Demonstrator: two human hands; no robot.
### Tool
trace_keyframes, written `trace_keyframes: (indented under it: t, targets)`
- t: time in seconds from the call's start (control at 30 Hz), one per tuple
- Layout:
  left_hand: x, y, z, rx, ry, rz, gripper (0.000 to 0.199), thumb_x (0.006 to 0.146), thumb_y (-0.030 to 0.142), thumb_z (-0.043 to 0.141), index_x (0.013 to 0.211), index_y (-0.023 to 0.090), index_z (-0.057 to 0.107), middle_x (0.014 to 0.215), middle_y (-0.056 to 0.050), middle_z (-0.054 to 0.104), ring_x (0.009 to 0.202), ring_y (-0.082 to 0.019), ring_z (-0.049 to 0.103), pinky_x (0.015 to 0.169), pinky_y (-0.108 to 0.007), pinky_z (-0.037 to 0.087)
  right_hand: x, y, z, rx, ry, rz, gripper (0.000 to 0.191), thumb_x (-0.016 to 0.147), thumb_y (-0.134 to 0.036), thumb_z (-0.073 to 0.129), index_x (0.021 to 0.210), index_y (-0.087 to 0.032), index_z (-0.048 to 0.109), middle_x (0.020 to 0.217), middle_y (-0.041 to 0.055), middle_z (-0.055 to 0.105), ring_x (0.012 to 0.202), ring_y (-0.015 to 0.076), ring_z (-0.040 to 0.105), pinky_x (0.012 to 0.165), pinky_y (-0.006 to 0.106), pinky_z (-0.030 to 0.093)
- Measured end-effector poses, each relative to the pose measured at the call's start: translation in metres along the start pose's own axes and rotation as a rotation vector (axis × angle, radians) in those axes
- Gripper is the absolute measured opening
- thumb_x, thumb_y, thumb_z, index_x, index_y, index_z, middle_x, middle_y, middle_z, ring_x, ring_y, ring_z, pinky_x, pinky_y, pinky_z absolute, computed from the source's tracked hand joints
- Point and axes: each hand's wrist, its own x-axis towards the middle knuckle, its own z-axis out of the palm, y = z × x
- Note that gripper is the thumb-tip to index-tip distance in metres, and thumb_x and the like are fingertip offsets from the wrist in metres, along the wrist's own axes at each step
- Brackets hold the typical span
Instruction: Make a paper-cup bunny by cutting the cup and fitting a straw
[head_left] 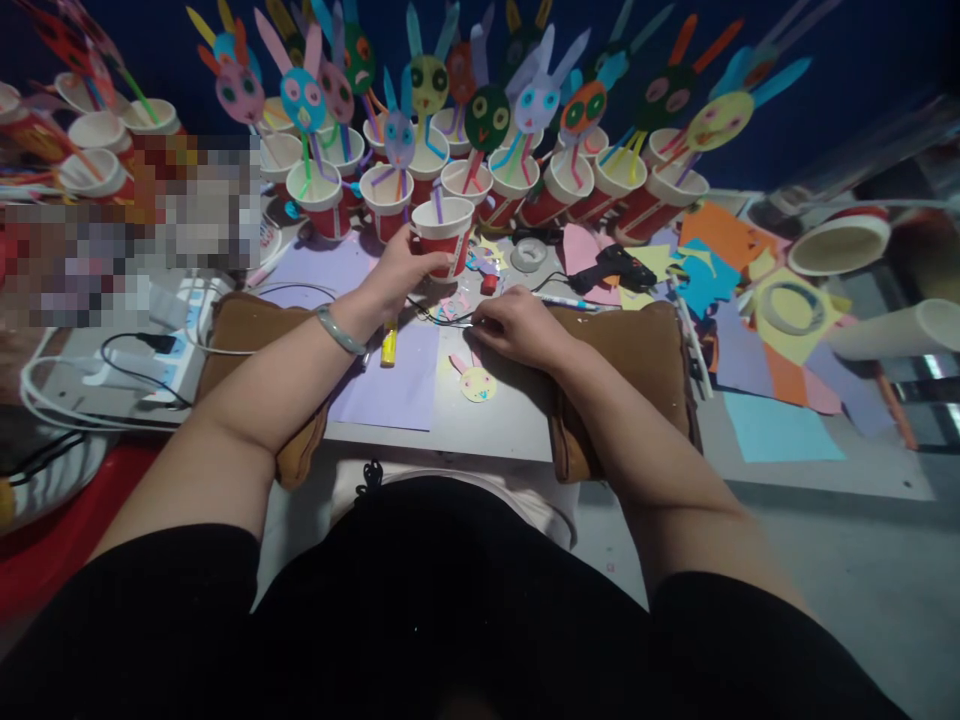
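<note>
My left hand (401, 268) is closed around the lower side of a red paper cup (448, 240) with a white rim, its thumb across the front. A purple strip stands inside this cup. Lower and to the right, my right hand (521, 328) has its fingers curled in, the tips pinched at one ear of a pale yellow paper rabbit face (478, 385) with pink ears. The ear's top is hidden by the fingers. A yellow glue stick (388, 345) lies below my left hand. Just beyond my right hand are a small red cap (489, 284) and a black cable.
Several cups with paper rabbit heads on straws (487, 120) crowd the back. At right are a black glue gun (615, 268), a tape roll (530, 254) and coloured paper scraps (705, 270). Brown cushions (622, 370) lie under both forearms. A power strip (184, 340) sits left.
</note>
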Motion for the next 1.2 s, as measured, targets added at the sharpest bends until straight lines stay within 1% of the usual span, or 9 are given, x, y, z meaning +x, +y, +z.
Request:
trace_keyframes:
  t: [0.1,0.17,0.27,0.43,0.53,0.63,0.87,1.0,1.2]
  targets:
    - [-0.002,0.001,0.001,-0.009,-0.013,-0.006,0.054,0.064,0.018,0.084,0.113,0.019,0.062,0.118,-0.011,0.075,0.118,-0.030,0.072,0.105,-0.049,0.059,-0.003,-0.006,-0.007,0.255,-0.135,0.005,0.015,0.091,-0.030,0.067,0.088,-0.018,0.076,0.074,0.0036,0.075,0.068,0.0167,0.063,0.074,0.031,0.045]
    - [-0.003,0.003,0.001,-0.006,-0.017,-0.020,0.057,0.063,0.020,0.085,0.114,0.019,0.060,0.117,-0.011,0.075,0.115,-0.030,0.072,0.103,-0.050,0.060,-0.004,-0.009,-0.011,0.329,-0.226,0.003,0.013,0.087,-0.030,0.072,0.089,-0.018,0.078,0.071,0.0013,0.073,0.065,0.0148,0.062,0.068,0.029,0.044]
    - [-0.005,0.005,0.003,-0.007,-0.001,-0.035,0.059,0.059,0.021,0.085,0.112,0.019,0.059,0.114,-0.011,0.075,0.108,-0.030,0.073,0.098,-0.050,0.061,-0.005,-0.012,-0.013,0.346,-0.290,0.002,0.012,0.084,-0.028,0.076,0.091,-0.018,0.079,0.067,-0.0010,0.070,0.062,0.0138,0.060,0.065,0.029,0.044]
    - [-0.008,0.005,0.007,-0.038,0.007,-0.038,0.061,0.056,0.023,0.085,0.111,0.019,0.060,0.107,-0.008,0.075,0.096,-0.027,0.073,0.088,-0.048,0.063,-0.005,-0.011,-0.012,0.340,-0.316,0.012,0.015,0.086,-0.028,0.076,0.095,-0.017,0.079,0.068,-0.0010,0.070,0.062,0.0132,0.060,0.065,0.029,0.043]
    - [-0.010,0.006,0.009,-0.035,0.020,-0.033,0.060,0.053,0.020,0.085,0.107,0.018,0.061,0.105,-0.008,0.076,0.097,-0.026,0.072,0.087,-0.044,0.062,-0.005,-0.011,-0.010,0.325,-0.300,0.001,0.019,0.088,-0.033,0.076,0.096,-0.016,0.079,0.068,-0.0002,0.070,0.063,0.0140,0.061,0.065,0.029,0.042]
    - [-0.013,0.008,0.010,-0.010,-0.013,-0.056,0.061,0.054,0.023,0.085,0.110,0.018,0.061,0.106,-0.010,0.075,0.094,-0.026,0.071,0.084,-0.045,0.061,-0.004,-0.011,-0.005,0.300,-0.252,-0.024,0.018,0.088,-0.034,0.076,0.093,-0.016,0.079,0.070,0.0007,0.072,0.064,0.0139,0.060,0.066,0.028,0.041]
    - [-0.013,0.009,0.008,0.032,-0.005,-0.010,0.063,0.052,0.026,0.088,0.109,0.018,0.062,0.108,-0.007,0.074,0.099,-0.023,0.068,0.093,-0.040,0.056,-0.002,-0.007,0.007,0.380,-0.092,-0.033,0.016,0.091,-0.031,0.070,0.085,-0.018,0.076,0.065,-0.0007,0.067,0.059,0.0126,0.055,0.064,0.027,0.040]
    - [-0.015,0.008,0.008,-0.001,-0.006,-0.094,0.065,0.056,0.029,0.089,0.114,0.018,0.062,0.106,-0.006,0.075,0.095,-0.021,0.070,0.088,-0.037,0.057,-0.001,-0.008,0.008,0.450,-0.010,0.029,0.018,0.092,-0.034,0.068,0.082,-0.019,0.073,0.057,-0.0030,0.061,0.056,0.0127,0.052,0.063,0.027,0.040]
    - [-0.017,0.007,0.008,-0.019,-0.011,-0.116,0.059,0.059,0.028,0.091,0.111,0.016,0.065,0.102,-0.006,0.077,0.085,-0.018,0.071,0.077,-0.033,0.059,-0.003,-0.007,0.009,0.396,0.034,-0.004,0.021,0.095,-0.036,0.067,0.080,-0.022,0.072,0.061,-0.0014,0.067,0.057,0.0142,0.054,0.072,0.032,0.043]
